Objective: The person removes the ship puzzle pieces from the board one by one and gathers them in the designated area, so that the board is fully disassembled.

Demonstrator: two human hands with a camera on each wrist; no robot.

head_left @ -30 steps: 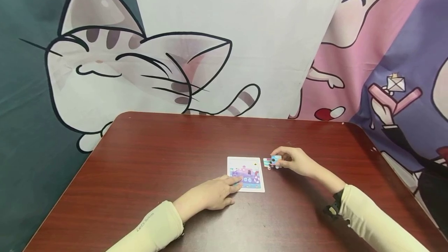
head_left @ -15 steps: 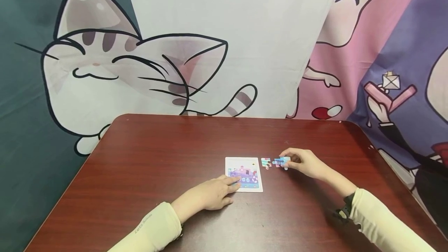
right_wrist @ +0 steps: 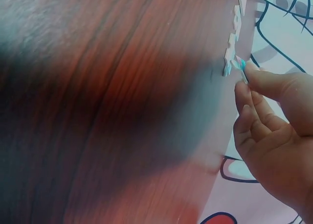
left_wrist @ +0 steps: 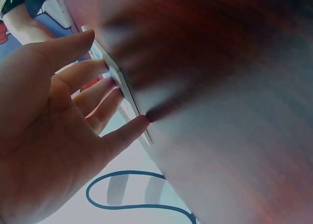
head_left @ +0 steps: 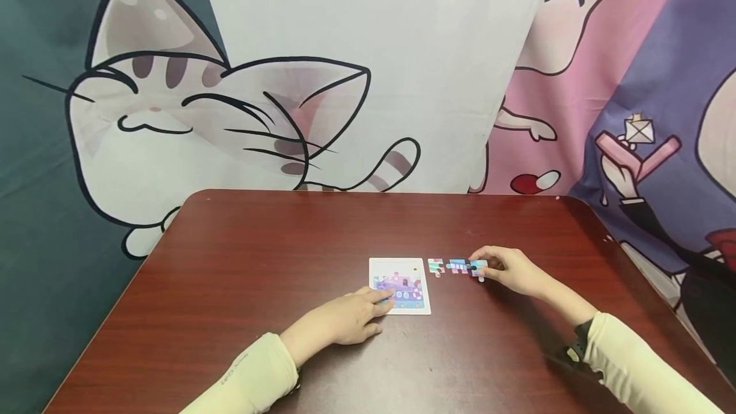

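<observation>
A square jigsaw board (head_left: 425,305) with a white border and a purple and blue picture lies near the middle of the table. My left hand (head_left: 353,318) rests on its lower left part, fingers spread and fairly straight, hiding some of the picture. To the right of the board, a row of small jigsaw pieces runs outward. Closest to the board is a pink and green piece (head_left: 435,266), followed by a blue and purple piece (head_left: 457,266). At the row's right end my right hand (head_left: 513,268) pinches a light blue jigsaw piece (head_left: 478,266) between thumb and fingers.
The reddish-brown wooden table (head_left: 276,241) spreads around both hands. Behind its far edge hangs a cloth backdrop (head_left: 448,69) with cartoon figures.
My right hand has moved rightward from the board, leaving the pink and green piece, then the blue and purple one, on the table. My left hand stays on the board.
</observation>
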